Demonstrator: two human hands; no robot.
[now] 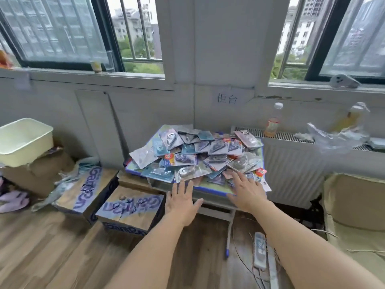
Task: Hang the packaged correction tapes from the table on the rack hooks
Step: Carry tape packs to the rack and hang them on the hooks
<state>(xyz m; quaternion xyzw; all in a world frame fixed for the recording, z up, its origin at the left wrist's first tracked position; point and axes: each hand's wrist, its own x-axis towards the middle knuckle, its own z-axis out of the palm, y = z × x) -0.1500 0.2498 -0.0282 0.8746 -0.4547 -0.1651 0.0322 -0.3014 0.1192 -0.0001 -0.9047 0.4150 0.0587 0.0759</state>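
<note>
Item: packs of correction tape, a loose heap covering the table, which stands against the far wall between two windows, beside a radiator on the right. Orientation: mixed; the flat cards lie overlapped at every angle, long axes crossing, so no common heading can be given, and hang-holes are too small to make out. One silver-fronted pack at the near edge lies roughly left to right. Hands: left hand spread flat, fingers straight, just short of the near edge, holding nothing; right hand likewise flat with fingers splayed, fingertips over the near right of the heap, gripping nothing; contact cannot be confirmed. Step, as judged: the opening reach, no pack yet lifted. Next move, as judged: pinch a single top card free of its neighbours, find its hole end, then carry it to the rack, which is not in view.
</note>
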